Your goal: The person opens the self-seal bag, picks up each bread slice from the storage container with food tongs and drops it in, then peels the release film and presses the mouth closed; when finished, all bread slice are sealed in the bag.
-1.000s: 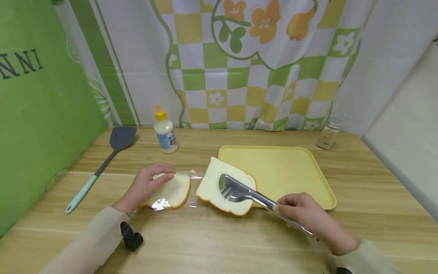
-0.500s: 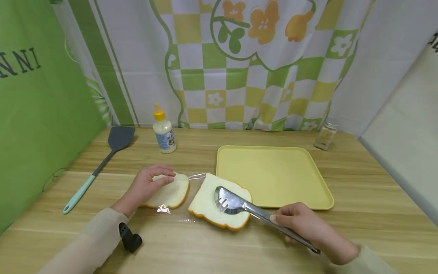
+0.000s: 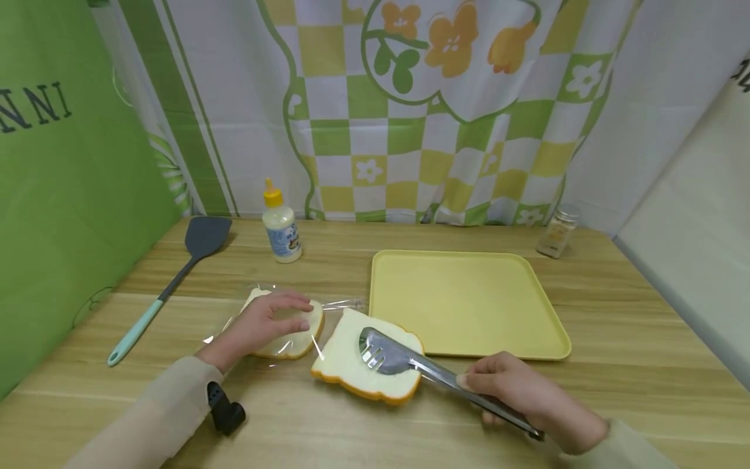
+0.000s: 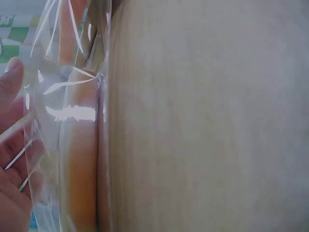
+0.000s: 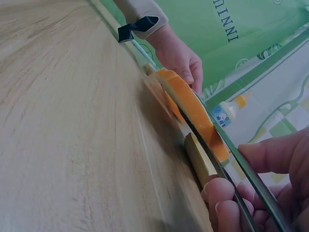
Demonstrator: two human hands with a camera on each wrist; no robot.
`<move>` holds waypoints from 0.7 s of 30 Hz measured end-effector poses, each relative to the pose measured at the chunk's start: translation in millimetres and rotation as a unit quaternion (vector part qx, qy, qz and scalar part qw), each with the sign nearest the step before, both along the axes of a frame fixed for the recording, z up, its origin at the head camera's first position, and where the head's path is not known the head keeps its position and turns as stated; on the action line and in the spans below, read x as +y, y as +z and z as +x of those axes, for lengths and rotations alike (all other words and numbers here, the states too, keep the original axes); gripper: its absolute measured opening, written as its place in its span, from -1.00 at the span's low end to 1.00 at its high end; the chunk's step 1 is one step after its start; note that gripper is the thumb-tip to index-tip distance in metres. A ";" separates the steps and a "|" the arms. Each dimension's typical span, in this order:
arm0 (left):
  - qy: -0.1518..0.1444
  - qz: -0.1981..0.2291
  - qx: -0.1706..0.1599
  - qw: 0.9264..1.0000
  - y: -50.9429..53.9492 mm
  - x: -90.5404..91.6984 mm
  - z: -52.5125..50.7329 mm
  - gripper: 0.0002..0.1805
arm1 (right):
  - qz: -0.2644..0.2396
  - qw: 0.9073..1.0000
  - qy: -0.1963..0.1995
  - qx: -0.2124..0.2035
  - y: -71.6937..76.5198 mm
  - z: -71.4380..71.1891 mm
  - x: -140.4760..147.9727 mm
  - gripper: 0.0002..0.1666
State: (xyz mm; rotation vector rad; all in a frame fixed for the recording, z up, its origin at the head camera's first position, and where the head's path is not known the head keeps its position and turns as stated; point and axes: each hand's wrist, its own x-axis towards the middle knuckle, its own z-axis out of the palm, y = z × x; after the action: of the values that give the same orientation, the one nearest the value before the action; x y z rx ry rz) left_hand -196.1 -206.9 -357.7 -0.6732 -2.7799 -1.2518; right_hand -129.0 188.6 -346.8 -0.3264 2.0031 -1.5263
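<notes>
My right hand (image 3: 521,394) holds metal tongs (image 3: 439,372), seen in the right wrist view with a bread slice (image 5: 193,108) between their arms. In the head view that slice (image 3: 340,352) has one tong head on its upper face and lies left of the hand, near the yellow tray's front left corner. A second slice (image 3: 301,342), in clear plastic film, lies on the table to the left. Over it is my left hand (image 3: 263,326), thumb and fingers apart. The left wrist view shows the left hand (image 4: 14,159) beside the clear film (image 4: 46,125), partly behind it.
The yellow tray (image 3: 469,303) lies right of centre. A yellow-capped bottle (image 3: 283,231) stands behind the wrapped slice, a dark spatula (image 3: 205,238) with a mint handle lies at the left, and a small glass jar (image 3: 558,231) stands at the back right. Patterned cloth (image 3: 404,143) hangs behind.
The tongs and their slice have moved left and towards me, off the tray's edge. My left hand has shifted slightly right, and more film shows around the wrapped slice.
</notes>
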 end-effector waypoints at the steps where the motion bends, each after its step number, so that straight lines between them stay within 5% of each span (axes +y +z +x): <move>1: -0.006 -0.005 -0.001 1.000 -0.8 0.5 -0.4 -0.70 | -0.004 1.000 0.002 -0.003 0.0 -0.2 -0.2 -0.67; 10: -0.031 -0.034 0.045 0.998 -3.6 5.1 -2.8 -0.84 | -0.019 1.000 0.002 -0.022 -1.8 -1.7 -3.3 -0.67; 21: 0.029 0.033 0.052 0.998 2.8 4.5 0.7 -0.85 | -0.019 0.999 0.024 -0.036 -0.3 -2.3 4.8 -0.70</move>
State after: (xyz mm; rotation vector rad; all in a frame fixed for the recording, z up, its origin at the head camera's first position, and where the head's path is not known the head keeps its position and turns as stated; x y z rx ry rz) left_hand -195.3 -202.4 -354.9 -0.6298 -2.6427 -1.2536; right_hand -131.3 193.4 -347.0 -0.3299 1.8993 -1.5269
